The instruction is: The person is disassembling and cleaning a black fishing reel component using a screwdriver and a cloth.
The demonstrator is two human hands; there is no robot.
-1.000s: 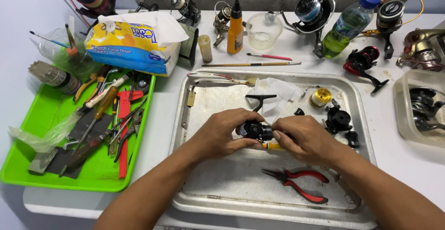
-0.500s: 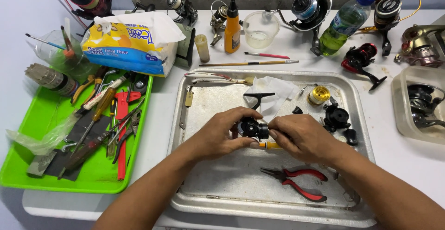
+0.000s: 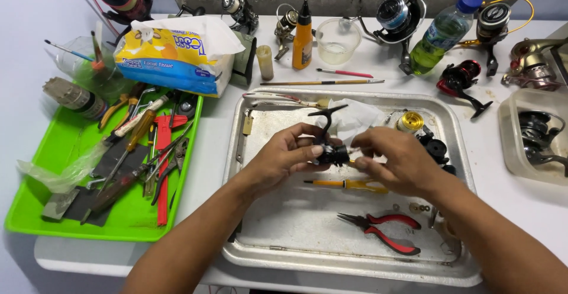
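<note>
My left hand (image 3: 285, 158) grips a small black fishing reel body (image 3: 329, 149) above the metal tray (image 3: 260, 252). A black arm of the reel sticks up toward a crumpled white tissue (image 3: 355, 119). My right hand (image 3: 395, 161) pinches the right side of the same reel body with its fingertips. A yellow-handled screwdriver (image 3: 346, 184) lies on the tray just under my hands. Red-handled pliers (image 3: 384, 233) lie nearer the tray's front. A gold spool (image 3: 410, 121) and black reel parts (image 3: 436, 148) sit behind my right hand.
A green tray (image 3: 41, 211) of hand tools stands at the left. A tissue pack (image 3: 171, 54), an orange oil bottle (image 3: 302, 36), a plastic cup (image 3: 337, 39), a green bottle (image 3: 441, 33) and several reels line the back. A clear tub (image 3: 515, 152) holds a reel at right.
Both hands have lifted the reel body off the tray floor. The yellow-handled screwdriver that was under my fingers now lies free on the tray.
</note>
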